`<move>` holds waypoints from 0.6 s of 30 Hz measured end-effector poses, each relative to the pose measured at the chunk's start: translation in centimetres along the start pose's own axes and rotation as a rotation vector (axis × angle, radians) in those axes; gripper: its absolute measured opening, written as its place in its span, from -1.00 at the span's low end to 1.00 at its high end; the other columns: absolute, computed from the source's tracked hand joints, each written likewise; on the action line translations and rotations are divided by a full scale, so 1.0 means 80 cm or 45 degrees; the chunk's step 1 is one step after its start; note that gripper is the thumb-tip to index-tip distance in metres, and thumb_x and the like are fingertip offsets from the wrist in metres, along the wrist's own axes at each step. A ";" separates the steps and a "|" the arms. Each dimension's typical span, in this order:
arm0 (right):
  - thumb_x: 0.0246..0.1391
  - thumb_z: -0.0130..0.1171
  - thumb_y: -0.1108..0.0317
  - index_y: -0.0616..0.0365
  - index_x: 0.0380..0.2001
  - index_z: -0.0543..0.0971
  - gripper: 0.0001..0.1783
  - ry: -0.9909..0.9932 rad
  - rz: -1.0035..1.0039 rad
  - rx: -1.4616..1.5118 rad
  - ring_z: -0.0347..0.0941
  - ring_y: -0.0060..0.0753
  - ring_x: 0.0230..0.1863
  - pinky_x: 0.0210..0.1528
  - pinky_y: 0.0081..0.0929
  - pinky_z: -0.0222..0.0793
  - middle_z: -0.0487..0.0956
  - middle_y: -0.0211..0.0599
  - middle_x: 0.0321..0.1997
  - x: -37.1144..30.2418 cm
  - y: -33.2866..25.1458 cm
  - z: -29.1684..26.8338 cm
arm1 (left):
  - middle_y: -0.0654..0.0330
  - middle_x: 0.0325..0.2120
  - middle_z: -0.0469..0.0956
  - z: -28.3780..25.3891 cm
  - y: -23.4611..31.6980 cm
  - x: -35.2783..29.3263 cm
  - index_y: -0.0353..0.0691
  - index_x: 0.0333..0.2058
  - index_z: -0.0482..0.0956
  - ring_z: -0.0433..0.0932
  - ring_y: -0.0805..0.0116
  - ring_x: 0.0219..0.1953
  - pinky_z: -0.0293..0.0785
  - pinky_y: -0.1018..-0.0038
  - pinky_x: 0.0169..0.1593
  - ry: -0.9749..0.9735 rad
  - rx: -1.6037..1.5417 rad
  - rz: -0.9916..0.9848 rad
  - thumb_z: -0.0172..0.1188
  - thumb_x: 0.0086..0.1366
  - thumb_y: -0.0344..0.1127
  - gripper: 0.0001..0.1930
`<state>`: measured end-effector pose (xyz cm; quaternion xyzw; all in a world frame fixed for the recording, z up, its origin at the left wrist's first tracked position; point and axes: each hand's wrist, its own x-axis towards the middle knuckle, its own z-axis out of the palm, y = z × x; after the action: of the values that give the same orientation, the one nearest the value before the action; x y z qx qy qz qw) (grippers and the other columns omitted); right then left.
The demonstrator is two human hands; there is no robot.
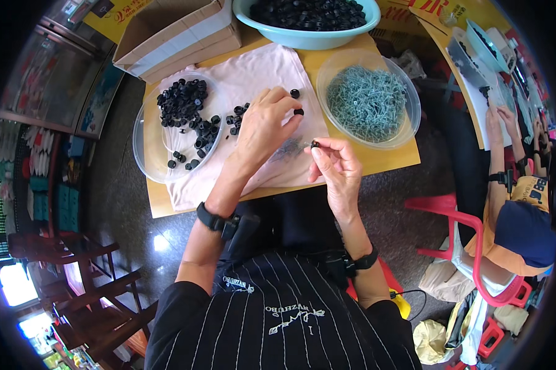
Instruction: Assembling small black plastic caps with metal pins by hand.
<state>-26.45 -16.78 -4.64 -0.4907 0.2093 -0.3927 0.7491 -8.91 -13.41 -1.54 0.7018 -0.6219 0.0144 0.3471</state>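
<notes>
My left hand (267, 126) is over the pink cloth (284, 68), its thumb and forefinger closed on a small round black plastic cap (299, 112). Another black cap (295, 94) lies on the cloth just beyond the fingertips. Lower and to the right, my right hand (338, 169) pinches a small dark piece (315, 143) with a thin screw-like end; its exact kind is hard to make out. More black caps (236, 117) lie on the cloth left of my left hand, which partly covers them. Below the fingers are a few loose screws (287, 148).
A clear round tray (143, 161) with black caps is at left, a clear tub (413, 117) of silvery screws at right. Behind stand a cardboard box (185, 46) and a pale blue basin (309, 41) of black parts. Another person works at the right, near a red plastic chair (435, 203).
</notes>
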 end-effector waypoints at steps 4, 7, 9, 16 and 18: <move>0.12 0.16 0.51 0.22 -0.13 0.48 -0.77 0.045 -0.083 -0.062 0.44 -0.69 -0.37 -0.42 -0.71 0.42 0.56 -0.30 -0.25 -0.005 -0.004 0.004 | 0.19 -0.28 0.55 -0.025 0.030 -0.036 -0.31 -0.28 0.59 0.56 0.43 -0.28 0.47 0.55 -0.18 0.067 -0.716 -0.414 0.32 0.07 -0.49 -0.79; 0.13 0.14 0.53 0.23 -0.11 0.46 -0.76 -0.005 -0.091 -0.038 0.45 -0.66 -0.29 -0.38 -0.70 0.43 0.55 -0.32 -0.22 -0.010 -0.026 0.020 | 0.21 -0.29 0.56 -0.033 0.044 -0.072 -0.40 -0.14 0.49 0.57 0.44 -0.20 0.48 0.58 -0.12 0.173 -1.459 -0.536 0.21 0.22 -0.53 -0.77; 0.13 0.13 0.54 0.26 -0.11 0.45 -0.76 -0.032 -0.062 -0.052 0.46 -0.65 -0.29 -0.38 -0.70 0.43 0.55 -0.31 -0.23 -0.010 -0.041 0.031 | 0.19 -0.29 0.57 -0.037 0.050 -0.086 -0.37 -0.10 0.48 0.59 0.39 -0.19 0.50 0.56 -0.09 0.206 -1.698 -0.593 0.20 0.21 -0.56 -0.74; 0.14 0.17 0.44 0.26 -0.12 0.51 -0.76 -0.151 0.115 0.003 0.47 -0.63 -0.32 -0.36 -0.69 0.44 0.57 -0.29 -0.24 -0.004 -0.049 0.043 | 0.12 -0.27 0.59 -0.035 0.050 -0.105 -0.37 -0.12 0.49 0.62 0.34 -0.24 0.54 0.45 -0.07 0.421 -1.891 -0.615 0.19 0.20 -0.59 -0.75; 0.16 0.17 0.38 0.27 -0.14 0.54 -0.76 -0.120 0.187 0.072 0.51 -0.57 -0.28 -0.33 -0.67 0.47 0.58 -0.28 -0.23 -0.003 -0.048 0.046 | 0.10 -0.27 0.59 -0.037 0.048 -0.108 -0.36 -0.12 0.49 0.62 0.34 -0.24 0.54 0.45 -0.05 0.401 -1.892 -0.612 0.18 0.20 -0.59 -0.75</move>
<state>-25.48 -15.30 0.42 -0.4707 0.1980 -0.3188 0.7985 -13.07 -4.38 -1.36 0.3913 -0.2440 -0.3804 0.8016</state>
